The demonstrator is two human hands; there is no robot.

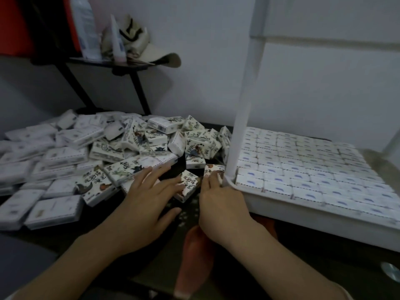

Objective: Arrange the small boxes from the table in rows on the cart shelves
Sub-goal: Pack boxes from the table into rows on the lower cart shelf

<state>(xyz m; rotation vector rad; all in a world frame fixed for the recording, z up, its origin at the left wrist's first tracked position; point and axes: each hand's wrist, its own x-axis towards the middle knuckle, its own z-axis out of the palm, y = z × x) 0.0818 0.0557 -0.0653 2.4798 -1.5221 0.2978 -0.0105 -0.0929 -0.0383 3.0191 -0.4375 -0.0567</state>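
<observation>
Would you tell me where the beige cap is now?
The cap lies upper left in the head view, on the black shelf, beside the white tube.

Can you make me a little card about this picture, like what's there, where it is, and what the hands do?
pile: loose small boxes heaped on the dark table
cart shelf: packed with neat rows of boxes
left hand: spread flat on boxes
right hand: touches a box beside the white post
behind: cap, bottles, black stand

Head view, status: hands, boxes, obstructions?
Left hand flat on white illustrated cardboard box. Right hand touching second box beside white cart post. Shelf rows look full; loose pile remains.
</observation>
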